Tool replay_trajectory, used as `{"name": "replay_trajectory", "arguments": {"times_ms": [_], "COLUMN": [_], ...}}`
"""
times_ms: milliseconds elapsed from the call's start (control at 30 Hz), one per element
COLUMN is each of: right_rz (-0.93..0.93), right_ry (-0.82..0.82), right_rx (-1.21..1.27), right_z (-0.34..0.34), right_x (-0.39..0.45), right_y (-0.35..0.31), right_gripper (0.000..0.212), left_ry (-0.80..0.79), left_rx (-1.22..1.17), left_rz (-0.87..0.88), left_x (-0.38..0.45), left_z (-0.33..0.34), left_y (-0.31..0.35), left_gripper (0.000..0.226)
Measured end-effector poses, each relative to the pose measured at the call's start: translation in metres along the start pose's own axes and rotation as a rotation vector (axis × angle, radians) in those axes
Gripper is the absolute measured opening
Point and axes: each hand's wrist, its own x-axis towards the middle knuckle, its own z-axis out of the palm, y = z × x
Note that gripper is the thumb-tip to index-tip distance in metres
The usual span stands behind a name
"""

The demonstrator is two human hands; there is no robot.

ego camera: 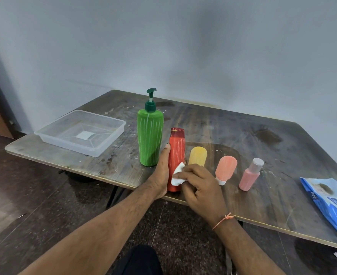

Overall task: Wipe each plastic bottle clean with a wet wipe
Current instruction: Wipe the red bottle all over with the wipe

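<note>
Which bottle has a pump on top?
The tall green bottle, leftmost in the row. Its dark green pump sets it apart; the others have plain caps.

i see a green pump bottle [150,138] with thin white streaks down its body and a darker green pump head. beside it the red bottle [177,149] carries the same pale streaks — its cap red too. the wipe [178,174] is white. then a plain yellow bottle [197,156], a salmon-pink tube [225,167] with a white cap, and a pink bottle [250,178] with a grey-lilac cap. the tray [80,132] is clear, the table [223,126] dark stained brown, the wipes pack [331,203] blue — paler on top.
</note>
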Motion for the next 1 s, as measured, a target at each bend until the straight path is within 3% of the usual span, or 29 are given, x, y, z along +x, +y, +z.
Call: {"name": "replay_trajectory", "arguments": {"times_ms": [433, 633, 1000], "right_rz": [0.018, -0.141, -0.202], "right_ry": [-0.002, -0.099, -0.099], "right_rx": [-0.22, -0.289, -0.327], "right_z": [-0.01, -0.013, -0.015], "right_x": [0.014, 0.02, 0.023], "right_y": [-0.009, -0.014, -0.008], "right_gripper": [0.022, 0.017, 0.019], "left_ry": [0.042, 0.014, 0.0], "left_rx": [-0.028, -0.066, -0.032], "left_rz": [0.012, -0.028, -0.008], "left_x": [0.004, 0.001, 0.0], "left_z": [-0.001, -0.001, 0.0], "left_y": [-0.002, 0.0, 0.001], "left_gripper": [0.069, 0.067, 0.065]}}
